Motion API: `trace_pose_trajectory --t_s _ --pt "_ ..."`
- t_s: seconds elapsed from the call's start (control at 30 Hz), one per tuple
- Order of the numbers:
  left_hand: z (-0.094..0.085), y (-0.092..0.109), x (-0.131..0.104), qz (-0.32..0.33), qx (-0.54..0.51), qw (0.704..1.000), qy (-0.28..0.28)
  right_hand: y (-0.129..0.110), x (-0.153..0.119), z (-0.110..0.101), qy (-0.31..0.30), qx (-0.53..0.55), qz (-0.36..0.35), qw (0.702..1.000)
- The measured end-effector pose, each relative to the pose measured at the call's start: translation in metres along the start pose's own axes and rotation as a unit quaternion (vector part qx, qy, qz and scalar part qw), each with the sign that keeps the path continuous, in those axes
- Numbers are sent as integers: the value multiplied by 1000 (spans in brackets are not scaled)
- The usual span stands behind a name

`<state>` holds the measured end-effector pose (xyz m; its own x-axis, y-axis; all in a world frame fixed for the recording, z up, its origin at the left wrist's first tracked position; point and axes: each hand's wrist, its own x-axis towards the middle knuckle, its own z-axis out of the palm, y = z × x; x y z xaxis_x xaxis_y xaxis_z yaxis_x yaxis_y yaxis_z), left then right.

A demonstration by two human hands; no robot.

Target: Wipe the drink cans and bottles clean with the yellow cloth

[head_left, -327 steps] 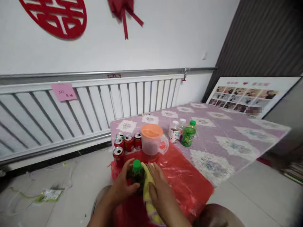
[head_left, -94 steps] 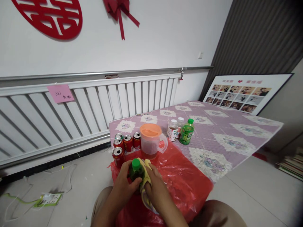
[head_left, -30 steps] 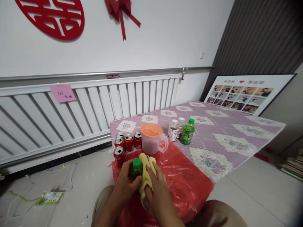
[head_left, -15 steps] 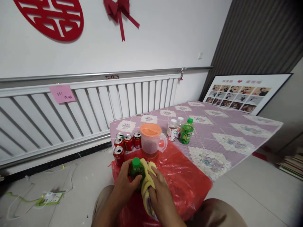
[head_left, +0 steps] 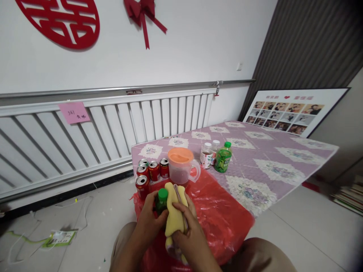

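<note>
Found left grip (head_left: pixel 151 220) closed around green-capped plastic bottle (head_left: pixel 162 202) above red plastic sheet (head_left: pixel 222 213); right grip (head_left: pixel 191 231) clasping folded yellow cloth (head_left: pixel 175 214). Noted red metal cans (head_left: pixel 154 172), orange-lidded translucent plastic jug (head_left: pixel 179 170) close ahead, obstructing.

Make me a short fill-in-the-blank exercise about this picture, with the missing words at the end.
1. The cap of the bottle in the left hand is ____ in color.
2. The cloth in the right hand is mostly ____ in color.
3. The lid of the pitcher is ____ in color.
4. The pink note hangs on the front of the white ____.

Missing words: green; yellow; orange; radiator.
</note>
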<state>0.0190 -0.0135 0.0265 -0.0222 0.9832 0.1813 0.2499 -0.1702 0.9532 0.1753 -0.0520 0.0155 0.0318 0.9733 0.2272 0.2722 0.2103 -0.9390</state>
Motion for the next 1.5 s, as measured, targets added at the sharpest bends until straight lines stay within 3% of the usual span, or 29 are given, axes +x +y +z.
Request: trace_pose_trajectory --t_s 0.2,0.3,0.43,0.63,0.8,1.0,1.2,1.4,1.5 --pt "0 -1 -1 2 -19 1000 -7 -1 -2 -10 -56 -7 -15 998" --pt "1 -3 0 1 -17 1000 -14 1 5 -11 -30 72 -9 997" --pt "1 -6 0 11 -13 1000 -18 -2 21 -10 17 140 56 988" --pt "0 -8 1 3 -27 1000 -14 -13 32 -2 13 -11 17 1000" --pt "-1 -10 1 -6 -46 998 -35 -14 31 6 -26 -69 5 997" --pt "2 -6 1 18 -11 1000 -3 17 37 -2 -32 -66 -4 997" --pt "1 -5 -2 28 5 1000 -1 58 32 5 -63 -92 -5 994" --pt "2 -8 -1 24 -5 1000 -6 27 24 2 8 -105 -65 992" --pt "2 -9 0 28 -2 1000 0 14 24 2 9 -129 -102 986"
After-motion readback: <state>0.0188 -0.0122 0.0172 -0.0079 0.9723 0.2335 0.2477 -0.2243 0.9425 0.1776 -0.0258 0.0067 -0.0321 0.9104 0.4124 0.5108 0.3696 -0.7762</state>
